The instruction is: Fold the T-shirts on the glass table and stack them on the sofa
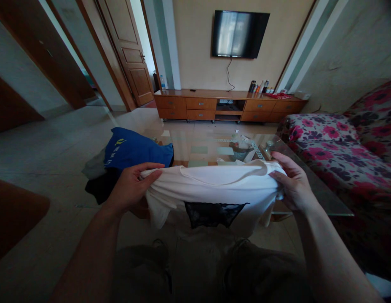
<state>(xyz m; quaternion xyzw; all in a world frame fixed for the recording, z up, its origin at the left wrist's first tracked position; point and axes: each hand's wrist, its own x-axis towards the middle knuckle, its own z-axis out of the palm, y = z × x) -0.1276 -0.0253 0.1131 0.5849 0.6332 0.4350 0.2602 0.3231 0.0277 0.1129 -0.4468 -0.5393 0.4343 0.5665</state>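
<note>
A white T-shirt [211,176] with a black patch on its front hangs stretched between my two hands, its neckline at the top. My left hand [134,183] pinches one shoulder of the shirt, thumb on the near side. At the other shoulder, my right hand [292,179] grips the cloth between thumb and fingers. Just beyond my left hand, a blue garment [135,147] with yellow and white print lies in a pile with grey and black cloth. The lower part of the shirt drops below the table edge, in shadow.
The glass coffee table [328,202] stands in front of me, carrying a basket [241,153] with crumpled plastic and a small glass jar [269,147]. A flower-patterned sofa [328,155] is on the right. Against the far wall are a wooden TV cabinet [198,103] and a television [239,33].
</note>
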